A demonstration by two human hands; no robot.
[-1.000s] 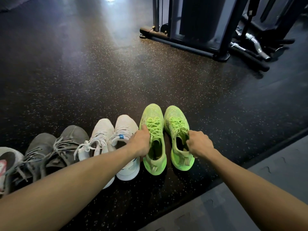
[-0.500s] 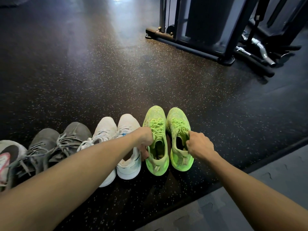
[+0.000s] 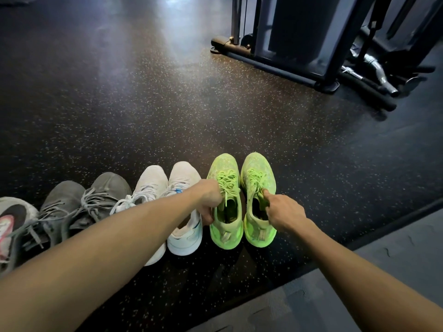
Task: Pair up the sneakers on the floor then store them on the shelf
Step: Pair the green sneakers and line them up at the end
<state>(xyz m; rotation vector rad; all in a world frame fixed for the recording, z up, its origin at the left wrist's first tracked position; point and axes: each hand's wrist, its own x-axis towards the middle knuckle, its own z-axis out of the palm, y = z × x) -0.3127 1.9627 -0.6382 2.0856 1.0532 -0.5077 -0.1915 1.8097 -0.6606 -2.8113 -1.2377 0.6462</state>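
Two neon green sneakers stand side by side on the dark speckled floor, toes pointing away. My left hand [image 3: 208, 202] grips the collar of the left green sneaker [image 3: 225, 226] from its left side. My right hand [image 3: 284, 212] pinches the tongue and collar of the right green sneaker [image 3: 257, 173]. To their left stands a white pair [image 3: 183, 178], partly covered by my left forearm, then a grey pair [image 3: 72, 200]. A white, black and pink sneaker [image 3: 9, 224] lies at the left edge.
A black gym machine frame [image 3: 282, 65] stands at the back right with metal bar handles [image 3: 378, 75] beside it. A lighter grey mat [image 3: 359, 283] begins at the near right, its edge running diagonally. Open floor stretches beyond the shoes.
My left hand has slid from the top of the left green sneaker down its left side to the collar. The right hand keeps its hold. The green pair sits slightly closer together.
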